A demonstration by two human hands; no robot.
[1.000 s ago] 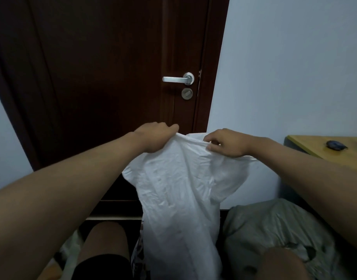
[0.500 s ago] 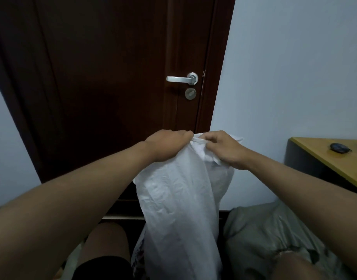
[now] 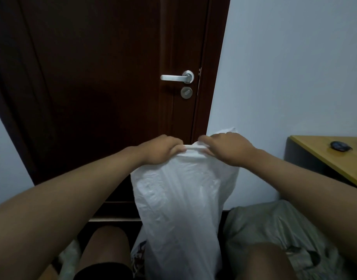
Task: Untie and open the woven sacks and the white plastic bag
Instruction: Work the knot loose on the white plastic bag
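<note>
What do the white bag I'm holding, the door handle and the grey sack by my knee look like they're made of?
White bag: thin plastic film, semi-glossy, judging by fine crinkles and soft sheen. Both the left hand and right hand grip its gathered top.
Door handle: probably brushed metal, satin silver with dull highlights.
Grey sack: likely woven plastic, matte and stiffly creased; the weave is too fine to confirm.

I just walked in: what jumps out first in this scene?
Two bare hands, left hand and right hand, meet at the centre, fingers gripping the bunched top of a white plastic bag held up between the knees. Behind stands a dark door with a silver handle.
</note>
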